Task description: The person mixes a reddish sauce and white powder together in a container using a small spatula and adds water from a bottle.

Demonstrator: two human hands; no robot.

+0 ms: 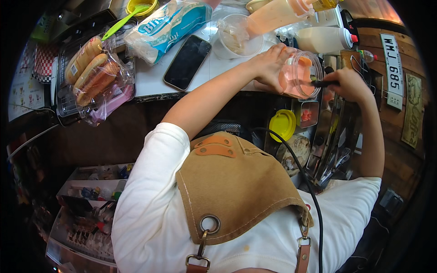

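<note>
My left hand [275, 70] grips a clear plastic jar [315, 73] from its side, near the front edge of the white counter. The jar is tilted with its mouth towards the right, and pink-orange contents [300, 76] show inside. My right hand [350, 83] is closed around the black handle [326, 83] of a utensil, whose far end goes into the jar's mouth. The utensil's tip cannot be made out. Just behind my left hand, a translucent plastic tub [237, 37] holds a crumpled plastic bag [232, 34].
A smartphone [187, 63], a tissue pack [167, 29] and a large orange-filled bottle [276, 17] lie on the counter [146, 80]. A squeeze bottle [324, 39] is beyond my hands. Wrapped buns [94, 73] sit on a black tray at left. A yellow lid [282, 125] is below the jar.
</note>
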